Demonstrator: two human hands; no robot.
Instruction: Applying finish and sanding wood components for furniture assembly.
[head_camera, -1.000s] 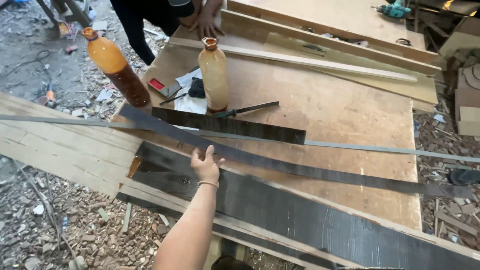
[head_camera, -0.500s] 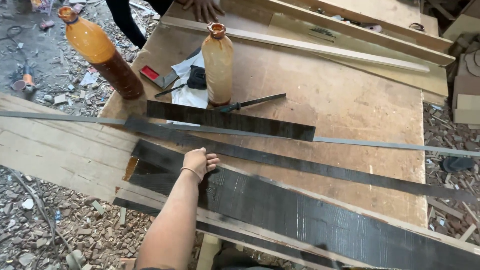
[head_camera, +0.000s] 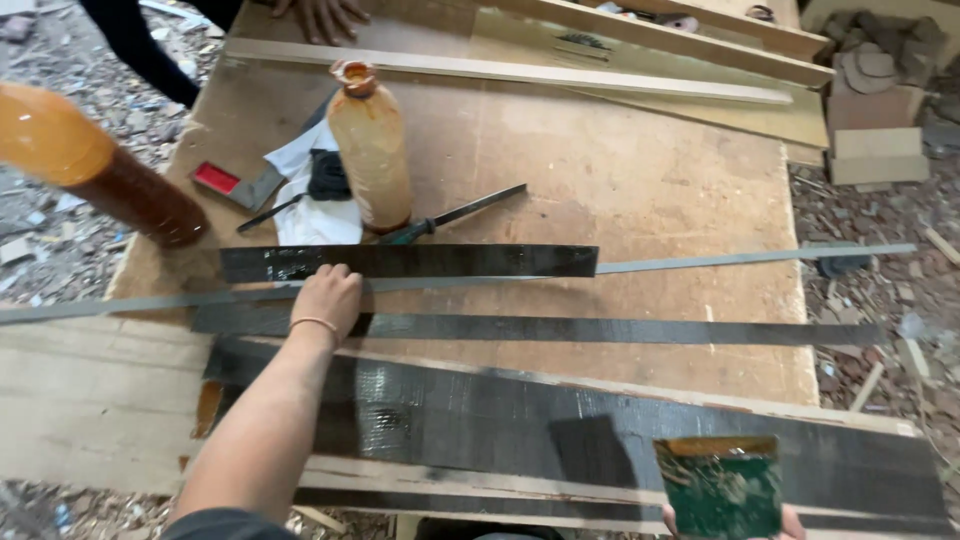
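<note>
While the left hand (head_camera: 328, 297) lies palm down with fingers loosely spread on the thin grey metal strip (head_camera: 700, 262) and the long dark strip (head_camera: 600, 329), a shorter dark strip (head_camera: 420, 261) sits just beyond at twelve o'clock. At five o'clock, the right hand (head_camera: 725, 520), mostly out of frame, seems to pinch a green-smeared spreader card (head_camera: 718, 486) over the wide dark board (head_camera: 480, 420).

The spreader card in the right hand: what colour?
Green, smeared with yellowish glue, on the spreader card; head view.

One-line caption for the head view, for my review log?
Left hand rests on long thin metal strip across plywood workbench; right hand holds green glue-smeared card above wide black strip.
</note>
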